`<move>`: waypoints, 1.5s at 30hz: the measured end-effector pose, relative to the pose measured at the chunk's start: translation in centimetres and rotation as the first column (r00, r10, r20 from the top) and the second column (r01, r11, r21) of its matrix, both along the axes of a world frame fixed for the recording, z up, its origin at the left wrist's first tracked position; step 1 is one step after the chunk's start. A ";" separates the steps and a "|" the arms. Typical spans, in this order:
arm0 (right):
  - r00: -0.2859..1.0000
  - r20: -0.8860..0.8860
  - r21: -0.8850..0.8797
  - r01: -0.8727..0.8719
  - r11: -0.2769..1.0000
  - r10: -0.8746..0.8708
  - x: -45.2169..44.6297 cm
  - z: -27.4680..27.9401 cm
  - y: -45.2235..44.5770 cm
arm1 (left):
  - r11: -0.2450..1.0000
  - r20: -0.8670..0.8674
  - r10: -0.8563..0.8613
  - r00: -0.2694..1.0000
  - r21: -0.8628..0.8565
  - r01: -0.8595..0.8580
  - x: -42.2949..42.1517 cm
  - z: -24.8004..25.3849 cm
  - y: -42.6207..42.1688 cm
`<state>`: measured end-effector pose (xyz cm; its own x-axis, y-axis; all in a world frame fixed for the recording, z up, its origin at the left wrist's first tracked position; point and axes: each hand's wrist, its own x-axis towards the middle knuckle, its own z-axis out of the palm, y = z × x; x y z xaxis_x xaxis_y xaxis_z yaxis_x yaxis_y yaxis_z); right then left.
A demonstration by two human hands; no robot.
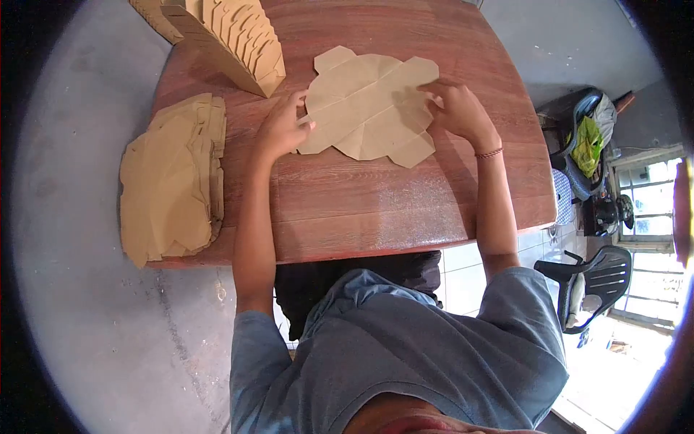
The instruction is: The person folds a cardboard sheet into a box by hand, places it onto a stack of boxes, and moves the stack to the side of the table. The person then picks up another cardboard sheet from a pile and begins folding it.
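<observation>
A flat brown cardboard blank [372, 105] with a rounded outline, corner flaps and crease lines lies on the wooden table [325, 206]. At its left edge is my left hand [284, 129], thumb and fingers apart, close to the left flap. My right hand [463, 112] reaches over the blank's right edge, its index finger and thumb spread apart near the upper right flap. Neither hand has its fingers closed round the cardboard. A bracelet circles the right wrist.
Flat cardboard blanks are stacked [170, 181] at the table's left edge. Folded cardboard pieces [242, 43] stand nested in a row at the upper left, beside another cardboard piece [155, 16]. Beyond the table's right side are a dark plastic chair [607, 278] and another chair holding bags [589, 145].
</observation>
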<state>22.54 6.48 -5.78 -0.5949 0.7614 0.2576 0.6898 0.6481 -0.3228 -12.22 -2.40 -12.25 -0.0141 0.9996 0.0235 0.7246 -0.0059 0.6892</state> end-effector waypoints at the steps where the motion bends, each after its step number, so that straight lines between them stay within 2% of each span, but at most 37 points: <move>1: 0.989 0.120 -0.048 0.092 0.995 -0.086 0.4 -0.1 0.4 | 0.984 -0.146 0.066 0.987 0.173 -0.041 0.7 0.3 -0.3; 2: 0.989 0.119 -0.047 0.091 0.995 -0.085 0.6 -0.4 0.6 | 0.984 -0.147 0.067 0.987 0.174 -0.041 1.2 0.7 -0.5; 4: 0.965 0.166 -0.115 0.224 0.968 -0.203 0.9 -0.5 0.5 | 0.953 -0.279 -0.060 0.958 0.268 0.138 2.5 2.7 -1.4; 5: 0.965 0.166 -0.116 0.222 0.968 -0.202 1.0 -0.7 0.6 | 0.954 -0.279 -0.059 0.958 0.267 0.137 3.3 2.4 -1.4; 7: 0.986 0.097 -0.196 0.152 0.969 -0.136 1.0 -1.2 0.9 | 0.868 -0.178 -0.336 0.925 0.322 0.377 4.7 1.9 -1.5; 8: 0.986 0.097 -0.193 0.151 0.970 -0.134 1.1 -1.2 0.9 | 0.868 -0.179 -0.333 0.926 0.325 0.375 5.5 1.9 -1.7; 10: 0.994 0.082 -0.177 0.092 0.980 -0.078 1.1 -1.1 0.9 | 0.887 -0.294 -0.427 0.855 0.048 0.459 7.0 2.4 -2.2; 14: 0.993 0.111 -0.162 0.064 0.985 -0.046 0.9 -1.5 1.6 | 0.887 -0.164 -0.434 0.886 0.094 0.452 7.8 1.9 -2.3; 17: 0.998 0.068 -0.179 0.031 0.983 -0.019 1.1 -1.6 1.9 | 0.877 -0.186 -0.412 0.892 0.184 0.444 8.1 1.8 -2.5; 20: 0.998 0.003 -0.077 -0.060 0.995 0.060 1.6 -1.7 2.3 | 0.862 -0.221 -0.376 0.900 0.272 0.427 8.6 1.5 -2.6; 22: 0.989 -0.139 -0.169 -0.077 0.983 0.054 1.4 -1.2 2.3 | 0.859 -0.211 -0.367 0.906 0.298 0.418 9.3 1.3 -2.9; 26: 0.983 -0.174 -0.188 -0.088 0.978 0.055 0.6 0.5 0.9 | 0.816 -0.224 -0.387 0.895 0.369 0.445 9.3 1.3 -2.6; 27: 0.970 -0.238 -0.190 -0.100 0.977 0.053 0.2 0.9 0.4 | 0.816 -0.222 -0.384 0.896 0.372 0.442 9.2 1.1 -2.3; 29: 0.954 -0.297 -0.192 -0.112 0.975 0.051 -0.5 1.2 -0.1 | 0.826 0.010 -0.398 0.917 0.440 0.354 8.9 0.5 -1.7; 30: 0.937 -0.347 -0.196 -0.123 0.973 0.049 -0.9 1.2 -0.3 | 0.825 0.012 -0.398 0.917 0.442 0.352 8.7 1.1 -1.8; 32: 0.919 -0.392 -0.198 -0.131 0.971 0.044 -1.5 1.2 -1.0 | 0.969 0.298 -0.209 0.931 0.190 0.156 8.0 2.3 -2.1; 34: 0.844 -0.524 -0.137 -0.215 0.967 0.114 -2.2 1.8 -1.8 | 0.979 0.325 -0.180 0.928 0.146 0.139 7.2 3.6 -2.3; 36: 0.841 -0.530 -0.093 -0.186 0.978 0.109 -2.6 2.5 -2.6 | 0.969 0.564 -0.216 0.797 0.227 0.101 6.2 3.8 -2.4; 38: 0.836 -0.539 -0.050 -0.157 0.986 0.106 -2.4 3.0 -2.9 | 0.967 0.582 -0.232 0.779 0.227 0.118 5.1 3.9 -2.3; 40: 0.885 -0.458 -0.195 -0.005 0.981 -0.087 -1.9 3.4 -3.0 | 0.977 0.631 -0.205 0.749 0.178 0.118 4.5 3.7 -2.1; 45: 0.891 -0.447 -0.345 -0.089 0.934 -0.081 -0.9 3.9 -2.9 | 0.993 0.665 -0.113 0.738 0.101 0.061 4.3 2.7 -1.2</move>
<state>21.61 3.57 -1.88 -0.4827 0.8488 0.2159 0.4133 0.4381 -0.7983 -7.88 -3.57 -9.59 0.0346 0.9935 0.1085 0.0712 -0.1108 0.9913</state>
